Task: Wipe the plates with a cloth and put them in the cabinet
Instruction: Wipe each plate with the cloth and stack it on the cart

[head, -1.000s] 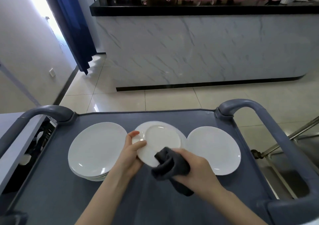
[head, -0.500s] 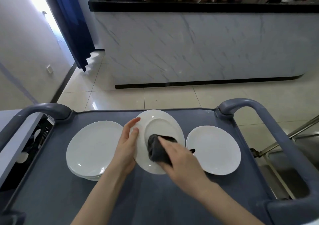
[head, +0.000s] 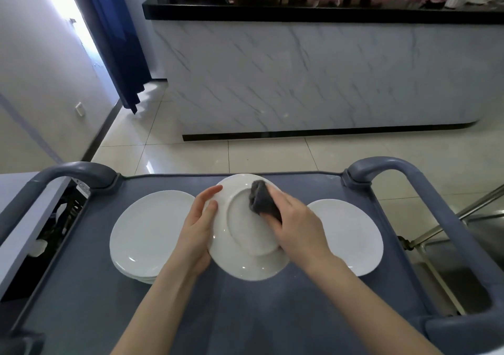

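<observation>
A white plate (head: 245, 245) is held over the middle of the grey cart surface (head: 245, 313). It is seen as an egg shape, with its long way running from near to far. Its face, with a round ring on it, is turned up. The plate is gripped at its left rim by the left hand (head: 197, 229), with the thumb laid on the face. A dark grey cloth (head: 263, 200) is bunched up and held in the curled fingers of the right hand (head: 297, 229). The cloth is pressed on the far right part of the plate. A stack of plates (head: 148, 234) is seen flat on the surface just to the left. A single plate (head: 351, 234) lies flat to the right, and its left edge is hidden by the held plate and the right hand.
</observation>
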{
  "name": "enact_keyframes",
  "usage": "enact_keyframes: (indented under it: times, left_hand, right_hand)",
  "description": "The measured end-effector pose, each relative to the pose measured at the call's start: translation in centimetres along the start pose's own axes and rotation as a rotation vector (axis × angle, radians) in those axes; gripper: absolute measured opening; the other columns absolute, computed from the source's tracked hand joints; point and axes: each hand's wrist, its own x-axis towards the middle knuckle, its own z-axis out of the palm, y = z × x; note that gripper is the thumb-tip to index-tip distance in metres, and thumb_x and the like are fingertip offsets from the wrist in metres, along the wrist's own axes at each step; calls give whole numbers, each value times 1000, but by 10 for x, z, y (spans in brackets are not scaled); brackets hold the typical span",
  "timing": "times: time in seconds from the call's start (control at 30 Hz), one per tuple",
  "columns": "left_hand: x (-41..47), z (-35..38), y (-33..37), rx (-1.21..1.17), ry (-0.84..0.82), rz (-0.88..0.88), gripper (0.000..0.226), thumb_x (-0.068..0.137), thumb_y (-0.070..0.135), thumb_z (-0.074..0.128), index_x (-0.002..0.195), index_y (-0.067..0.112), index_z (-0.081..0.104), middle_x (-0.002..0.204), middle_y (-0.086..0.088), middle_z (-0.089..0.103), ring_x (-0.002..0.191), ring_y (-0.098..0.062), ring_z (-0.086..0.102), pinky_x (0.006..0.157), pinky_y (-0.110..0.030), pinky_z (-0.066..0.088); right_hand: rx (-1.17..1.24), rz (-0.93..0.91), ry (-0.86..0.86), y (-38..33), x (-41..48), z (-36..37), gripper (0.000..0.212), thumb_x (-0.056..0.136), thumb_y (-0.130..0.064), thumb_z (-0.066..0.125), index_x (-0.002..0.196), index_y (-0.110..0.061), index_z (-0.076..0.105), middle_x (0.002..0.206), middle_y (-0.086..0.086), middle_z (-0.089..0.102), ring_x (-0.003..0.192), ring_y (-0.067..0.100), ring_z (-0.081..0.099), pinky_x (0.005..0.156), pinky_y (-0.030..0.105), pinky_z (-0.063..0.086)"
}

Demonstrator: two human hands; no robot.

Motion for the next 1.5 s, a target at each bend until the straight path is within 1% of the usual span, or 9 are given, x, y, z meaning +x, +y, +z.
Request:
enact_keyframes:
  times: [0.17, 0.27, 0.4, 0.6, 0.73, 0.93, 1.13, 1.33, 1.5]
  left_hand:
    - [2, -4, -1, -13, 30, -14, 27, 107, 25, 44, 117, 38, 66, 138, -4, 61, 128, -34, 57, 108, -58, 46]
    - [0, -2, 1, 8, -14, -30, 29, 108, 25, 43, 124, 38, 64, 133, -7, 65, 124, -36, 60, 104, -54, 49]
    - [-3, 0, 4, 30, -65, 6, 29, 107, 25, 44, 126, 37, 63, 135, -5, 65, 125, -34, 60, 107, -54, 47]
    - [-7, 1, 7, 79, -76, 63, 34, 108, 25, 44, 129, 46, 59, 135, 11, 64, 125, -21, 61, 109, -51, 46]
    - [-3, -2, 12, 76, -75, 47, 38, 109, 26, 43, 130, 56, 55, 136, 11, 64, 123, -18, 63, 108, -49, 48]
    - [-3, -10, 7, -19, -78, 16, 35, 106, 26, 47, 137, 40, 53, 140, -4, 62, 128, -27, 59, 114, -54, 40]
    - [-7, -17, 10, 15, -108, 49, 32, 106, 24, 45, 132, 39, 58, 133, 2, 67, 124, -24, 63, 107, -49, 47]
    - [-10, -22, 8, -27, -47, 48, 29, 105, 29, 48, 125, 45, 61, 125, 11, 70, 109, -13, 70, 79, -31, 60]
    - [-7, -24, 3, -94, 107, -28, 37, 107, 30, 47, 114, 63, 62, 118, 15, 70, 102, -18, 71, 86, -46, 59]
  right_hand:
    - [56, -184, -115, -16, -52, 11, 57, 88, -25, 65, 143, -22, 49, 137, -5, 59, 117, 20, 60, 95, 32, 49]
    - [80, -242, -15, -31, -47, 16, 50, 89, -29, 62, 137, -16, 56, 129, -3, 65, 110, 20, 65, 89, 35, 54]
    - [83, -62, 85, -29, -13, 11, 49, 96, -28, 56, 143, -20, 49, 138, -1, 58, 122, 21, 57, 98, 34, 46]
    - [137, 125, 9, -20, 28, -5, 35, 98, -37, 53, 131, -26, 51, 125, -6, 63, 111, 24, 58, 82, 37, 49]
    - [119, -74, -1, -39, 24, -4, 48, 95, -31, 57, 142, -27, 47, 138, -7, 57, 124, 18, 52, 97, 34, 43]
    - [67, -331, -92, -52, -4, 8, 53, 92, -28, 61, 142, -20, 49, 138, -1, 58, 122, 23, 55, 101, 38, 42]
    - [106, -42, -58, -52, 36, -2, 43, 96, -36, 55, 137, -29, 47, 130, -2, 61, 117, 24, 55, 91, 35, 43]
    - [262, 178, -197, -14, 55, -17, 37, 95, -35, 58, 129, -24, 51, 121, 9, 66, 113, 30, 58, 91, 38, 47]
    - [383, 202, -220, 14, 15, -9, 36, 95, -33, 60, 130, -32, 51, 118, -2, 68, 110, 20, 61, 93, 34, 49]
